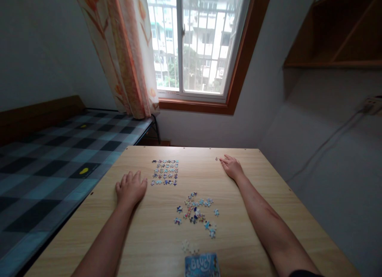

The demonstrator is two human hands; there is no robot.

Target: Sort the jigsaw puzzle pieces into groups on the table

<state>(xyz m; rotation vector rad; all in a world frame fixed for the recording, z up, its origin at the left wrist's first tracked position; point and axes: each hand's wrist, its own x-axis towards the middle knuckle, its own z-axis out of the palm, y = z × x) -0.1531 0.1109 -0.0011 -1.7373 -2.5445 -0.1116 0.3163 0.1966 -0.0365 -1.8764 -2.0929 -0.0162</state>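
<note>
A pale wooden table (pixel 155 233) is seen from above and behind, with two bare forearms stretched across it from the near edge. The left hand (pixel 131 188) is laid palm down on the left part of the tabletop, its fingers loosely spread and nothing seen in its grip. Just to the right of it, small jigsaw pieces are set out in a block of neat rows (pixel 165 170), with narrow gaps left between the rows. The right hand (pixel 231 165) is stretched toward the far right part of the table, palm down, with its fingers extended; its fingertips are brought to a tiny puzzle piece (pixel 216 158), but whether that piece is pinched or only touched cannot be told. Between the forearms, nearer than the rows, a loose pile of jigsaw pieces (pixel 196 214) is scattered in blue, white and dark tones, with some pieces overlapped and others set apart at its edges. Closer still, a few pale pieces (pixel 185 245) are seen beside a blue box (pixel 202 265) marked "Bluey", which is cut off by the bottom of the view. Beyond the table, a window (pixel 203 46) is partly flanked by a flowered curtain (pixel 125 62), and a bed (pixel 74 149) with checked bedding is placed to the left.
</note>
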